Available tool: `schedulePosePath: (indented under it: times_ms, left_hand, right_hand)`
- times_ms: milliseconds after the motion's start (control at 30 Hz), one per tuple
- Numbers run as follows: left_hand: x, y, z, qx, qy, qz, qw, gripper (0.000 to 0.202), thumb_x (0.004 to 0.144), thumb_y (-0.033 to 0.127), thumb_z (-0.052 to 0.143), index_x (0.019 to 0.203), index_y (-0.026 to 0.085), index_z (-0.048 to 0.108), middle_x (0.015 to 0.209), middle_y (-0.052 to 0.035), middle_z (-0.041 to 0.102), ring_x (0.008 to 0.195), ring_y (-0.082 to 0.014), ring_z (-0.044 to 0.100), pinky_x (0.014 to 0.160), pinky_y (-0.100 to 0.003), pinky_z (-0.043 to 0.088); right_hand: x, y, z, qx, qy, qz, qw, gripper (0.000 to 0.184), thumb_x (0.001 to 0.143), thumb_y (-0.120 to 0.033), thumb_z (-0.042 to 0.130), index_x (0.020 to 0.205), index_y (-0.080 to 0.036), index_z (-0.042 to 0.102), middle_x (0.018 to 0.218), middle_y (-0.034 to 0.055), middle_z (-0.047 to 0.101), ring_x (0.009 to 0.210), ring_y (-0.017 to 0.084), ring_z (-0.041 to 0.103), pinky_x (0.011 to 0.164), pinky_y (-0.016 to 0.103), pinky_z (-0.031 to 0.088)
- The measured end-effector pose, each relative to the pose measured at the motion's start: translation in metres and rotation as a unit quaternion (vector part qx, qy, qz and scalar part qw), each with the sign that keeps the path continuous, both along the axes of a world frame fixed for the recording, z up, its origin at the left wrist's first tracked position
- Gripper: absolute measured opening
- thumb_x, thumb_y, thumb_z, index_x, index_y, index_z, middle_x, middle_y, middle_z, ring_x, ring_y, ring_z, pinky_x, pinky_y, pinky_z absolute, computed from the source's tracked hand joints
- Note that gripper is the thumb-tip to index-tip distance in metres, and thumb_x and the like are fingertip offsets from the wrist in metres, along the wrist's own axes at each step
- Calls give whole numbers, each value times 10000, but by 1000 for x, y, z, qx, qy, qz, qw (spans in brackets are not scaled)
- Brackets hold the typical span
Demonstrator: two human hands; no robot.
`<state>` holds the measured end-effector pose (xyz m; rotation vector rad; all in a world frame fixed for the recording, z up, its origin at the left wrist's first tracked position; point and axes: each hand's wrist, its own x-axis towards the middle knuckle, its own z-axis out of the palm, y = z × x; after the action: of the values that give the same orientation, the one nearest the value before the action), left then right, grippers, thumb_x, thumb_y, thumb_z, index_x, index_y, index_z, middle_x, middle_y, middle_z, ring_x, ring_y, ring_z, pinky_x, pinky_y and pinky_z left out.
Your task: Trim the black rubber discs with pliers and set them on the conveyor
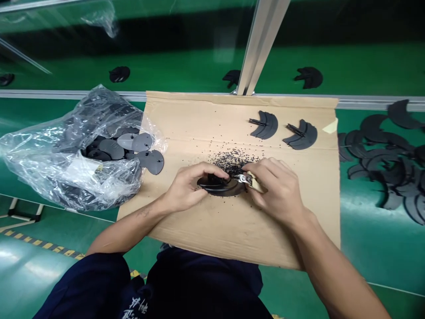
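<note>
My left hand (189, 186) is closed on a dark curved plastic part (224, 189), gripping its left end over the cardboard. In my right hand (277, 188) is a pair of cutting pliers (245, 178) with pale handles, its metal jaws against the part's right side. The exact spot between the jaws is too small to make out. A heap of tiny black scraps (232, 161) lies just beyond the part, thinning out across the cardboard sheet (232, 230).
Two similar curved parts (264, 125) lie at the cardboard's back right. A clear plastic bag (43, 146) of dark oval pieces (111, 149) stands at left. Many crescent parts (381, 155) pile up at right. Behind the cardboard rises a metal post (262, 48).
</note>
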<state>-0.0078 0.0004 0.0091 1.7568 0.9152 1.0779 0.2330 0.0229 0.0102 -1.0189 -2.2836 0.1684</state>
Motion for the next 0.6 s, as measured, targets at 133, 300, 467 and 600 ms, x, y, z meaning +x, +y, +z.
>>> schedulePosePath:
  times_ms: [133,300,467,600]
  left_hand:
    - [3,-2,-1,1,-21,-15,1000,283,837,10,666,1072,164,696,1043,-63,775,993,-146,749,882,-244,627]
    - [2,-2,0,9,-5,-40,999,282,863,27,674,1106,168,700,1069,-64,782,1010,-142,755,888,-224,624]
    - [2,-2,1,21,1,-41,999,242,868,72,705,1092,162,712,1063,-76,791,989,-151,767,872,-227,630]
    - [3,-3,1,45,0,-40,998,226,877,98,711,1094,163,715,1056,-81,796,990,-161,772,878,-249,640]
  right_hand:
    - [-4,-4,-3,20,-34,10,999,169,919,-156,544,1035,-181,664,815,58,687,722,185,553,631,336,378]
    - [-2,-3,1,61,-66,17,996,118,942,-182,564,1001,-183,666,755,41,669,683,170,516,615,335,345]
    - [-2,-5,3,71,-81,15,994,126,948,-180,564,1006,-193,675,729,32,659,660,164,502,609,344,326]
    - [-4,-8,3,86,-80,3,993,127,942,-167,571,998,-192,682,695,25,647,646,162,511,598,345,331]
